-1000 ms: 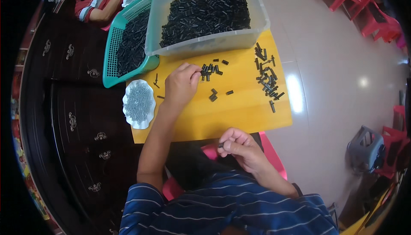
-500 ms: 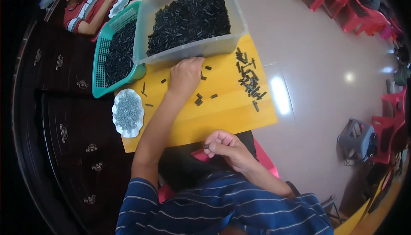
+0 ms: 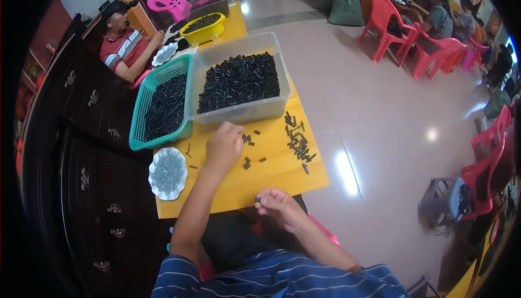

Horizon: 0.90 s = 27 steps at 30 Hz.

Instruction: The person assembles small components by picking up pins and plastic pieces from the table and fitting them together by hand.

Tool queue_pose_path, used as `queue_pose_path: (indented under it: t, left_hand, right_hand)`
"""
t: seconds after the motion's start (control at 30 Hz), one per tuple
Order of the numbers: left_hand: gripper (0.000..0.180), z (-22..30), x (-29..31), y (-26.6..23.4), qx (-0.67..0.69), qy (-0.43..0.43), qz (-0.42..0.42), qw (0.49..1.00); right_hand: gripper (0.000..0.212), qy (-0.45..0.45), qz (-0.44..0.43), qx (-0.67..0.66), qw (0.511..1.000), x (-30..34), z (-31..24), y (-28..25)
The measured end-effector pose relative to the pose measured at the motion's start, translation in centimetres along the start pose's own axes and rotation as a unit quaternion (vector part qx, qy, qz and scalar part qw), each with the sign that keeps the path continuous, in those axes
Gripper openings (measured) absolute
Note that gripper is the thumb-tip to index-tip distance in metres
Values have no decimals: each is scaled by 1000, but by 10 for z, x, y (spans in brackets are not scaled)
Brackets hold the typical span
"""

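My left hand [image 3: 224, 145] is over the yellow tabletop [image 3: 282, 181], just in front of a clear plastic bin [image 3: 239, 112] heaped with short black tubes [image 3: 241, 78]. Its fingers are curled beside a few loose black tubes [image 3: 247, 138]; whatever they may hold is hidden. Close to the near table edge, my right hand [image 3: 279, 207] pinches a small dark piece [image 3: 258, 201] between thumb and fingers. More loose tubes [image 3: 247, 163] lie between the hands. A bunch of longer black pieces [image 3: 298, 143] is spread along the right side of the table.
Left of the bin stands a green basket [image 3: 142, 118] of black pieces. A white scalloped dish [image 3: 183, 176] holds small silvery pieces. Farther off are a yellow basket [image 3: 204, 36] and a seated person [image 3: 127, 54]. Red chairs [image 3: 386, 24] and a grey stool [image 3: 440, 203] stand rightward.
The view has tilted up, showing more of the room. My left hand has drawn back slightly from the bin's front, and tubes now show beside its fingertips. My right hand keeps its pinch.
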<state>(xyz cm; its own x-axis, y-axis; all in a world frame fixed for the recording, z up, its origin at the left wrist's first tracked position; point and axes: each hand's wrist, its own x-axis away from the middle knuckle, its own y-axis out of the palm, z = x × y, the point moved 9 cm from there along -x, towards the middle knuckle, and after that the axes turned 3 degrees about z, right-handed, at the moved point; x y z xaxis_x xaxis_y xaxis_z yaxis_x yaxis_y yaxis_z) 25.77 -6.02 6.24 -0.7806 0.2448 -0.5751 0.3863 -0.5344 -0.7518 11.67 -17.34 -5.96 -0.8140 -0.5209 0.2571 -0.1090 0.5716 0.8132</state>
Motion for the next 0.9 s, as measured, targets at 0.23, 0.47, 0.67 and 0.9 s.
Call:
queue_pose_path:
  t: [0.23, 0.47, 0.67, 0.9]
  left_hand:
    - [12, -4, 89, -55, 242, -199, -19, 949]
    - [12, 15, 139, -63, 328, -254, -39, 909]
    - [11, 30, 139, -63, 327, -207, -21, 922]
    - [11, 35, 142, -55, 341, -193, -34, 920]
  right_hand:
    - [14, -34, 0, 46, 998, -4, 3, 2]
    - [13, -43, 6, 87, 995, -3, 3, 10]
    - [16, -68, 15, 132, 989, -7, -4, 9]
    - [13, -85, 13, 130, 988, -1, -5, 15]
